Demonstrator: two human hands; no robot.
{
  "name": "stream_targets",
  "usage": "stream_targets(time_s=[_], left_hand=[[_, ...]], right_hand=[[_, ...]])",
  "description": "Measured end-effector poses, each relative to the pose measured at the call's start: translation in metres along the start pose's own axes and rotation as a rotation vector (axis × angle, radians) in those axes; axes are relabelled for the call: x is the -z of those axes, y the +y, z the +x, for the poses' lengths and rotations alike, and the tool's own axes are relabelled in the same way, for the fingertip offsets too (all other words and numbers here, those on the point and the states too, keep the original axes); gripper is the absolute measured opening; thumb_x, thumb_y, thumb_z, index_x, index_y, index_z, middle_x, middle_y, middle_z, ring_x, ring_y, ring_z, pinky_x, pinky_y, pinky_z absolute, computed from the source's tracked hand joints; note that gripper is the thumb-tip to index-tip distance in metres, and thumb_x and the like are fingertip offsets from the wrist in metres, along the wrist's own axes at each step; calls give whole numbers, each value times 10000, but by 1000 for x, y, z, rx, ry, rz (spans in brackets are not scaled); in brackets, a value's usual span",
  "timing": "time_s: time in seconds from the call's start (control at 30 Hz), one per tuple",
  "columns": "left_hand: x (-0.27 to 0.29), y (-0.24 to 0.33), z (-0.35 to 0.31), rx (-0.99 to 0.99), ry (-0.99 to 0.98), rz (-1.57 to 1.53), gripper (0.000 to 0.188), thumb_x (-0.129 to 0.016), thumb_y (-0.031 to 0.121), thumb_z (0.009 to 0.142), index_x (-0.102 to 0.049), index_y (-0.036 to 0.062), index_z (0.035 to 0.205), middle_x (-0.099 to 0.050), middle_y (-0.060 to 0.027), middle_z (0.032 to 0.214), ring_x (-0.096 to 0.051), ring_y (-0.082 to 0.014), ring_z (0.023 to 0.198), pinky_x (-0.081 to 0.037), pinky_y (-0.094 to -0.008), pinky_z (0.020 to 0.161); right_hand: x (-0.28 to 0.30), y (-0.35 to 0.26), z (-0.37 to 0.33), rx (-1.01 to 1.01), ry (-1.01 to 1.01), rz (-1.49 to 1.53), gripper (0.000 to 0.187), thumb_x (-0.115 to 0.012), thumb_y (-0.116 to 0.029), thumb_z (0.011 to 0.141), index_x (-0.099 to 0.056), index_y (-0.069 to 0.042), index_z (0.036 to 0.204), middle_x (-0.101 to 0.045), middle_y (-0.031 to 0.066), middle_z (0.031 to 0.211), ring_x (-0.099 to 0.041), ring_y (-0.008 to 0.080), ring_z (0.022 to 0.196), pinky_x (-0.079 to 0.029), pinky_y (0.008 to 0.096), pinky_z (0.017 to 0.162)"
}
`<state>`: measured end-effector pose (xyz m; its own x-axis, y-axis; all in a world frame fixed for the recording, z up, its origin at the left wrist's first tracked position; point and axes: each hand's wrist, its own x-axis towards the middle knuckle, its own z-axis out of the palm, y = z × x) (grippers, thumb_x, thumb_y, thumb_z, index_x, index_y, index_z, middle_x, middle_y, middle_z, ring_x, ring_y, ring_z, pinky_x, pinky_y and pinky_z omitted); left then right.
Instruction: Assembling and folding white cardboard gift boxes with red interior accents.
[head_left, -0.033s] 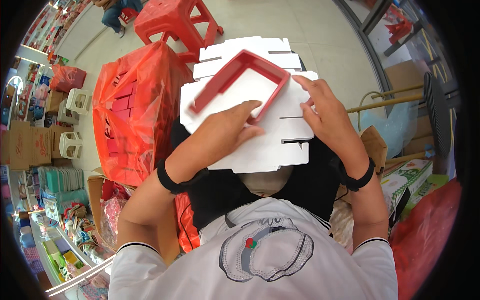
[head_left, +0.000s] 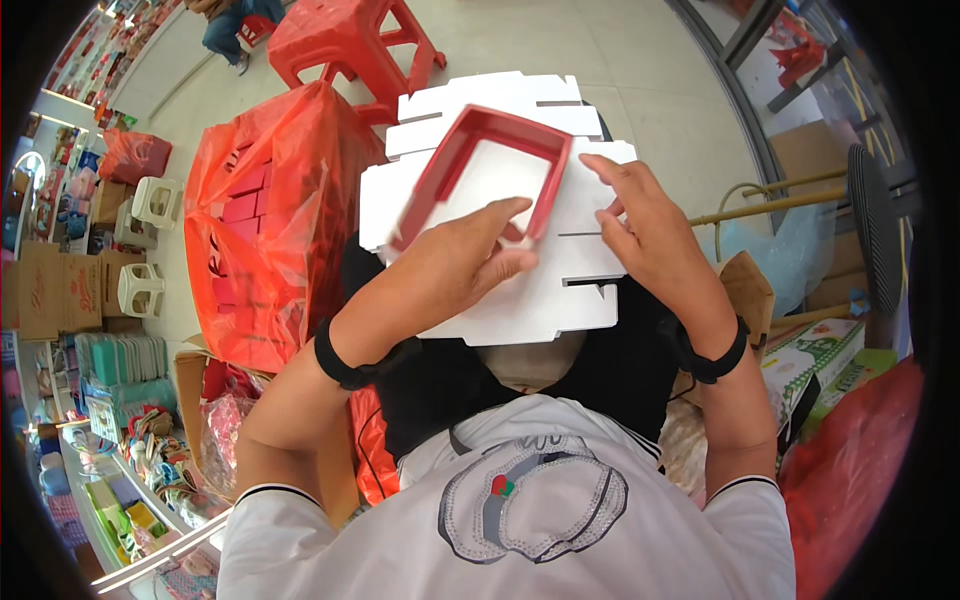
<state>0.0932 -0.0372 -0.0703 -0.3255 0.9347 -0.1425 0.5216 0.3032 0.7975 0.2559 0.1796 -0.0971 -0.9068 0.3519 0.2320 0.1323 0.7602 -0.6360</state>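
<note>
A red open-topped box with a white inside bottom sits tilted at an angle above a stack of flat white cardboard blanks on my lap. My left hand is at its near side, forefinger reaching over the wall to the inside and thumb outside it. Part of the near wall is hidden behind that hand. To the right of the box, my right hand hovers over the blanks, fingers bent and apart, with nothing in them.
At left stands a large red plastic bag filled with pink-red boxes. A red stool is beyond it, with small white stools farther left. Cardboard boxes and a green-white carton lie at right.
The red box has turned a little clockwise, its near-left end moving right and its top dipping slightly. My left hand has shifted slightly right; the right hand has barely moved.
</note>
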Motion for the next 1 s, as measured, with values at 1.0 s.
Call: stream_targets(time_s=[1.0], left_hand=[[19,-38,-70,0,211,265,447,-688,-23,955,-644,95,1384,-449,-137,1608,-606,-359,1327,-555,-443,1039]], right_hand=[[-12,-20,18,103,-349,25,342,-584,-64,942,-694,-115,1262,-658,152,1036,-673,349,898,-545,434,812]])
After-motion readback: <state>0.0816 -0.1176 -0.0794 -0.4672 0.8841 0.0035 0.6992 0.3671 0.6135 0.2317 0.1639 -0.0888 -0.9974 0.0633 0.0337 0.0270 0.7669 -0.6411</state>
